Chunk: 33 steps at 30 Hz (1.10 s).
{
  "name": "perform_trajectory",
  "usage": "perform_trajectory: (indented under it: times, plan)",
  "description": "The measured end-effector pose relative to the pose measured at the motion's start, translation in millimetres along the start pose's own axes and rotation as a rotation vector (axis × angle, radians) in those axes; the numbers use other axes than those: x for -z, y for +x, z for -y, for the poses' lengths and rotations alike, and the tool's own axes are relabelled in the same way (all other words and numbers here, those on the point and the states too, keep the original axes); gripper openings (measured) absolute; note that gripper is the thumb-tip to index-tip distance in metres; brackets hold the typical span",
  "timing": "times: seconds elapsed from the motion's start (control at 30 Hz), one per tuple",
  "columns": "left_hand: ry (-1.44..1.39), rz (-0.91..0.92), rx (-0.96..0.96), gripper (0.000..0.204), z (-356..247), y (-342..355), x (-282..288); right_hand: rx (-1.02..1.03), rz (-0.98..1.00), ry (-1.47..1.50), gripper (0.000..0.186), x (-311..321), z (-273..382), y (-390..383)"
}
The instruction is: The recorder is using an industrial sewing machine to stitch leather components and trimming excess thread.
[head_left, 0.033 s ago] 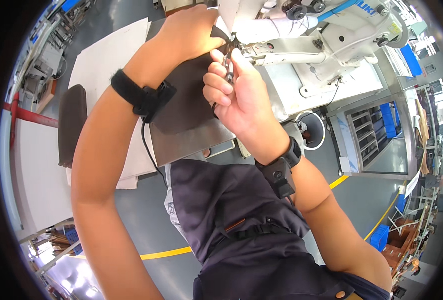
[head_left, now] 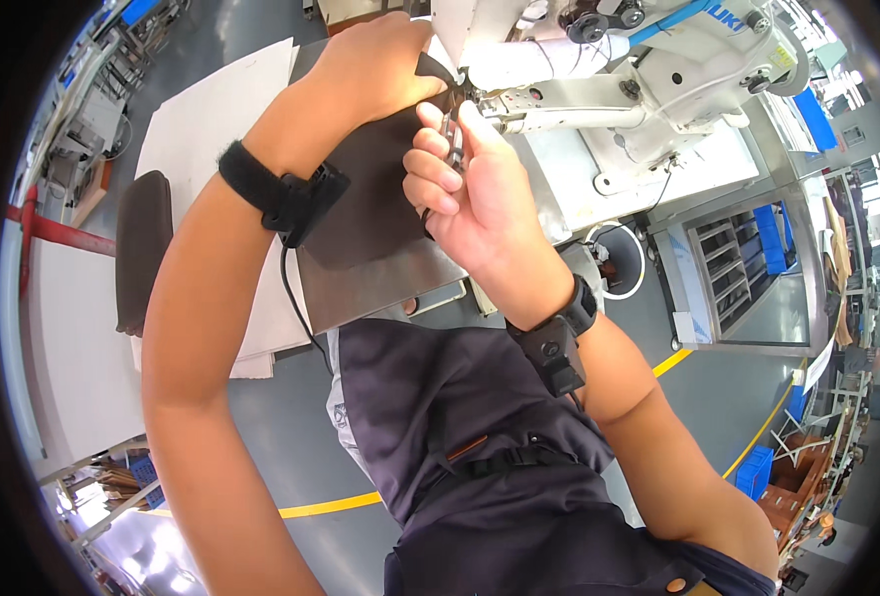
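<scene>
My left hand (head_left: pixel 375 65) reaches to the head of a white sewing machine (head_left: pixel 634 129) and grips a dark brown leather-like piece (head_left: pixel 361 223). Its thumb presses near a curled edge; the other fingertips are mostly hidden. Close beside it, my right hand (head_left: pixel 475 184) is closed with the palm turned up. Thumb and curled fingers hold a small slim metal tool (head_left: pixel 453 144), perhaps snips or tweezers, its tip near the needle area. The brown piece lies over the metal table edge, under both hands. Wrist straps with small black devices sit on both forearms.
Large pale sheets (head_left: pixel 217 119) are stacked to the left, beside a brown padded chair back (head_left: pixel 144 248). A white bin (head_left: pixel 619 260) stands below the machine table on the right, near a metal cabinet (head_left: pixel 748 268). A black cable (head_left: pixel 296 298) hangs from my left wrist.
The brown edge beside my left thumb looks a little more curled up. My right hand and the metal tool have barely shifted.
</scene>
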<state>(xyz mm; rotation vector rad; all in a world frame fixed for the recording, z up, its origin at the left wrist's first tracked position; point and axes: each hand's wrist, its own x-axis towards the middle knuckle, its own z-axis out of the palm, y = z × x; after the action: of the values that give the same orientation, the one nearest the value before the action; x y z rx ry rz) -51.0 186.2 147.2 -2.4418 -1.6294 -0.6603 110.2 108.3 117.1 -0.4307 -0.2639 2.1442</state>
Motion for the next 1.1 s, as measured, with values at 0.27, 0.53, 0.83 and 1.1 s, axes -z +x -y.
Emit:
perform_trajectory:
  times: [0.27,0.53,0.83,1.1]
  plan:
    - [-0.08,-0.004,-0.06,0.039,7.1,0.0,-7.9,-0.054,0.03,-0.144,0.031,16.9,6.1,-12.5]
    - [-0.526,0.524,-0.098,0.037,25.4,26.3,6.9,0.376,-0.142,-0.933,0.018,71.1,36.7,-54.1]
    - [-0.794,0.675,-0.215,0.039,27.1,49.8,1.1,0.446,-0.268,-1.135,0.021,96.1,42.8,-30.9]
    - [-0.743,0.904,-0.058,0.044,31.2,68.1,11.8,0.426,-0.252,-1.204,0.019,104.3,37.2,-13.4]
